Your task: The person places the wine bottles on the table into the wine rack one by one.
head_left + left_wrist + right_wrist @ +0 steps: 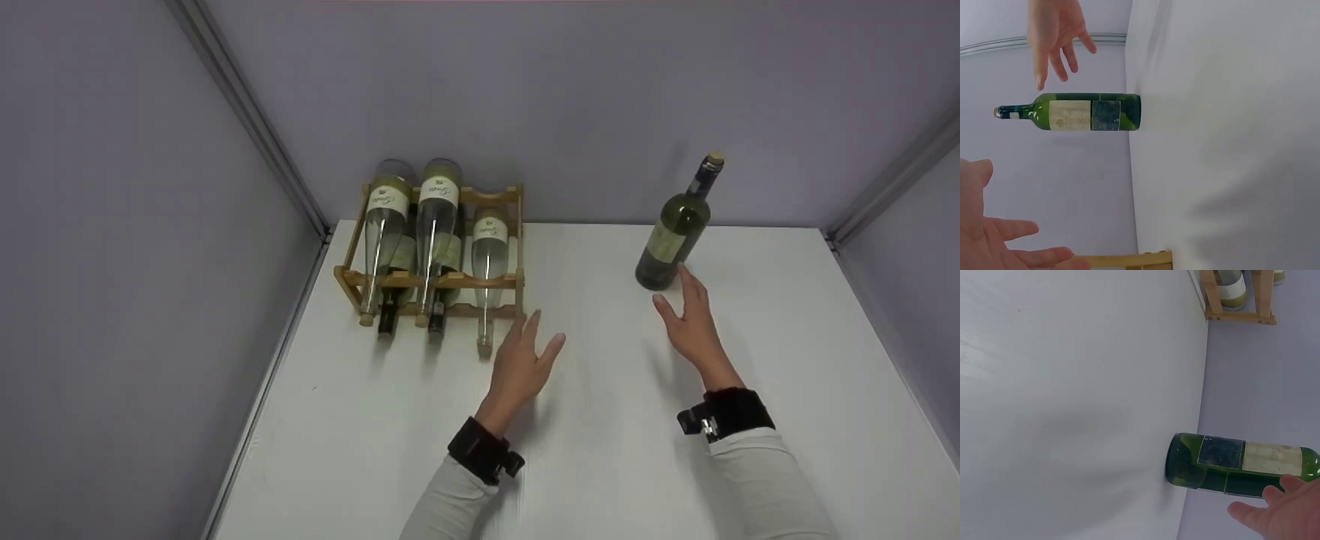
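A green wine bottle (676,232) with a pale label and a cork stands upright on the white table at the right. My right hand (694,330) is close in front of it, thumb and fingers spread and holding nothing. In the right wrist view the fingers (1289,486) overlap the bottle (1227,464). Over the table, by the front right corner of a wooden wine rack (480,281), hovers my left hand (519,367), its fingers extended and apart. Clear bottles with white labels (437,196) and dark-necked green bottles (388,315) lie in the rack, necks toward me.
The white table (592,420) meets a grey back wall (585,112) just behind the rack and the standing bottle. Grey side panels (135,262) close it in on both sides. Several bottle necks stick out past the rack's front rail.
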The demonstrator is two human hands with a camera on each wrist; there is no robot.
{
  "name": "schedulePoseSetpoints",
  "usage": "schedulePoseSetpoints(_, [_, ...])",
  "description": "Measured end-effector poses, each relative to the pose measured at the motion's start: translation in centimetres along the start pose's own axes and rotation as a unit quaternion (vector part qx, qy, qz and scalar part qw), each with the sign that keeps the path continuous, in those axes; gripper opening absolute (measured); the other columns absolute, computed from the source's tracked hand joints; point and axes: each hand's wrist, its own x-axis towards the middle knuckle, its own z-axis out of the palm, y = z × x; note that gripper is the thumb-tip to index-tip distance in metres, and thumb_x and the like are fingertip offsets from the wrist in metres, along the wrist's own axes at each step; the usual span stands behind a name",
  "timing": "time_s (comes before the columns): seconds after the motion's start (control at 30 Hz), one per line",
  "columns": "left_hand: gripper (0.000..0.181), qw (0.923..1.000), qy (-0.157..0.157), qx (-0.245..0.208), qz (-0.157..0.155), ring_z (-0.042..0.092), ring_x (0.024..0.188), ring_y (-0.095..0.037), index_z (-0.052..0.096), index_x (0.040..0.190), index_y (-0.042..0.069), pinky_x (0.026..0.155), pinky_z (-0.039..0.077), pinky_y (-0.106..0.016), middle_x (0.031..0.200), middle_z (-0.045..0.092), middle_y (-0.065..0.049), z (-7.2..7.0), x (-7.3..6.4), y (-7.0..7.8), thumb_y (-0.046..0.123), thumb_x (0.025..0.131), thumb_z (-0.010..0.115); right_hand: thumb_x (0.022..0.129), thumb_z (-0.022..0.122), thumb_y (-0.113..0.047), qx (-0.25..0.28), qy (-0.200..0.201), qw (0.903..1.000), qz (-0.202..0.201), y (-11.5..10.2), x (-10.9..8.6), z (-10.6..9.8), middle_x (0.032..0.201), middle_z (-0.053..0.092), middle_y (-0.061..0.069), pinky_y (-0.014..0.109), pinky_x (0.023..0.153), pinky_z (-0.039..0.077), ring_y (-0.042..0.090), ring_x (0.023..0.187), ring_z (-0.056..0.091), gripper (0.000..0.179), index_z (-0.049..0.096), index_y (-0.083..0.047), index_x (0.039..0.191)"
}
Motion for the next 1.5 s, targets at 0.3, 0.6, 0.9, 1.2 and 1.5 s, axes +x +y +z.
schedulePoseSetpoints(0.3, [0.069, 0.9991, -0.040, -0.001, -0.015, 0.037, 0.138, -0.032, 0.038, 0.151, 0.010, 0.109, 0.032, -0.047, 0.150, 0.040, -0.018, 1.4, 0.2, 0.5, 0.058, 0.101, 0.040, 0.104, 0.049, -0.033, 0.039, 0.037, 0.9985, -0.006, -0.5, 2.1, -1.5, 0.158, 0.010, 0.028, 0.058, 0.114, 0.009, 0.042, 0.145, 0.009, 0.074, 0.007, -0.004, 0.157])
schedulePoseSetpoints(0.6, [0.072, 0.9963, -0.076, -0.032, -0.026, 0.036, 0.139, -0.030, 0.038, 0.152, 0.013, 0.110, 0.031, -0.047, 0.151, 0.039, -0.014, 2.0, 0.5, 0.8, 0.062, 0.099, 0.038, 0.102, 0.046, -0.043, 0.075, 0.042, 0.9949, 0.053, -1.5, 4.4, -3.8, 0.160, 0.002, 0.024, 0.057, 0.113, 0.017, 0.044, 0.144, 0.012, 0.081, -0.002, -0.010, 0.158])
schedulePoseSetpoints(0.9, [0.072, 0.9925, -0.108, -0.054, -0.018, 0.034, 0.140, -0.025, 0.039, 0.151, 0.015, 0.111, 0.029, -0.044, 0.152, 0.039, -0.009, 2.5, 0.9, 0.9, 0.064, 0.099, 0.036, 0.100, 0.050, -0.047, 0.079, 0.047, 0.9925, 0.080, -2.7, 6.7, -5.6, 0.162, 0.001, 0.016, 0.054, 0.114, 0.018, 0.039, 0.146, 0.008, 0.085, -0.004, -0.017, 0.158])
schedulePoseSetpoints(1.2, [0.068, 0.9885, -0.125, -0.082, -0.026, 0.033, 0.141, -0.023, 0.040, 0.151, 0.018, 0.112, 0.027, -0.043, 0.152, 0.039, -0.007, 2.8, 1.1, 0.7, 0.062, 0.099, 0.037, 0.095, 0.056, -0.051, 0.073, 0.029, 0.9928, 0.090, -3.6, 8.8, -6.1, 0.164, -0.001, 0.011, 0.054, 0.115, 0.006, 0.034, 0.148, 0.001, 0.093, -0.004, -0.019, 0.158])
schedulePoseSetpoints(1.5, [0.070, 0.9866, -0.128, -0.099, -0.024, 0.032, 0.141, -0.024, 0.040, 0.151, 0.016, 0.113, 0.026, -0.043, 0.153, 0.039, -0.007, 2.7, 1.4, 0.1, 0.063, 0.099, 0.036, 0.096, 0.064, -0.029, 0.087, 0.030, 0.9913, 0.093, -4.1, 9.9, -5.4, 0.162, 0.001, 0.018, 0.050, 0.116, 0.004, 0.033, 0.148, 0.002, 0.090, 0.001, -0.015, 0.159])
